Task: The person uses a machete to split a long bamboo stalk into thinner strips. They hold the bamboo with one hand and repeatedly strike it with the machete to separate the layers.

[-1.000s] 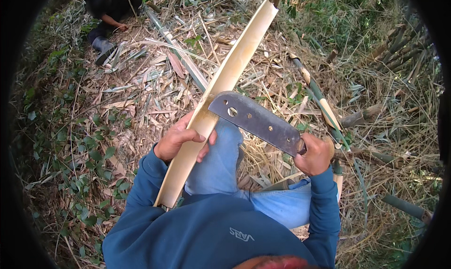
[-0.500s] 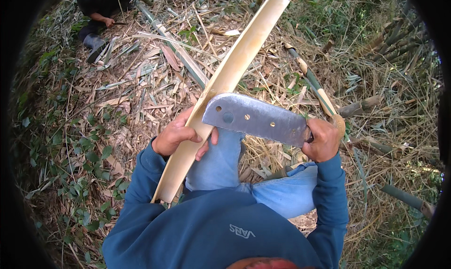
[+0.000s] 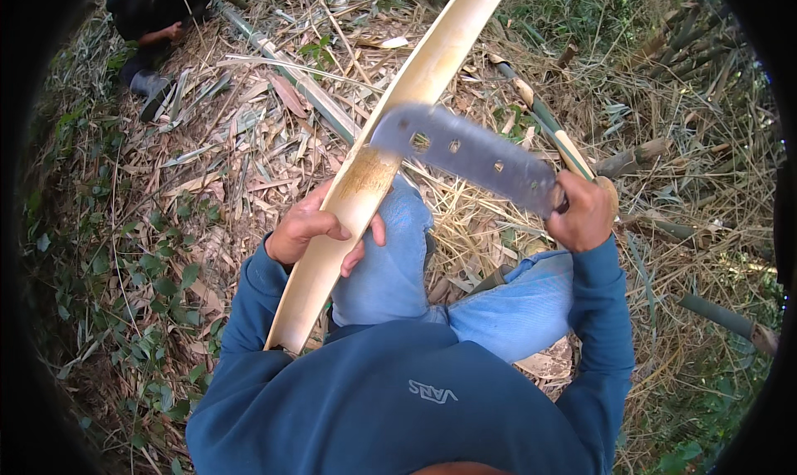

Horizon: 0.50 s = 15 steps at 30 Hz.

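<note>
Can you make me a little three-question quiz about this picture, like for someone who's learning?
1. Which hand grips the big knife?
A) Left
B) Right
C) Neither

2. True or false: the bamboo piece is a whole, closed tube.

3. Fill in: the knife has several ____ going through its metal.

Key:
1. B, the right hand.
2. False. It is split open like a gutter, and the left hand grips it.
3. Holes.
</note>
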Tool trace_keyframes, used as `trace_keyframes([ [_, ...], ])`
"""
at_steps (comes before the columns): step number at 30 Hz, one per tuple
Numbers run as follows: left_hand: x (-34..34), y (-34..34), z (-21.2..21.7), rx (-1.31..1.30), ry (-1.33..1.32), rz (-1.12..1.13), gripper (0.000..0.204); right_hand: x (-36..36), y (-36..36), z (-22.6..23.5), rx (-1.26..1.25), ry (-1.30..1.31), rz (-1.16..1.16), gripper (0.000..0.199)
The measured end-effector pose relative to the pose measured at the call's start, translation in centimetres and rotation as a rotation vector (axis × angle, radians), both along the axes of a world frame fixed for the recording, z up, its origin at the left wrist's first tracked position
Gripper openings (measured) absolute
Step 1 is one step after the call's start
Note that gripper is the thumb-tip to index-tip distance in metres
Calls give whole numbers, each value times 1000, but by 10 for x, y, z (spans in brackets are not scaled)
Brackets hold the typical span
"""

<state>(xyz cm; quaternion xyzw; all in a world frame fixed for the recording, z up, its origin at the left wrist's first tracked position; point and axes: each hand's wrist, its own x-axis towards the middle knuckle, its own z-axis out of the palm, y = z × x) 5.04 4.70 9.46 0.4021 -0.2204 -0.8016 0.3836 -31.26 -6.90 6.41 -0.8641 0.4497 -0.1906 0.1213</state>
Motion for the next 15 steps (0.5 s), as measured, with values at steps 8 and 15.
trace_keyframes([
  [8, 5, -3, -1, 20, 23, -47, 77, -12, -7, -4, 47, 24, -99, 15],
  [15, 4, -5, -2, 44, 31, -62, 75, -17, -13, 4, -2, 10, -31, 15],
])
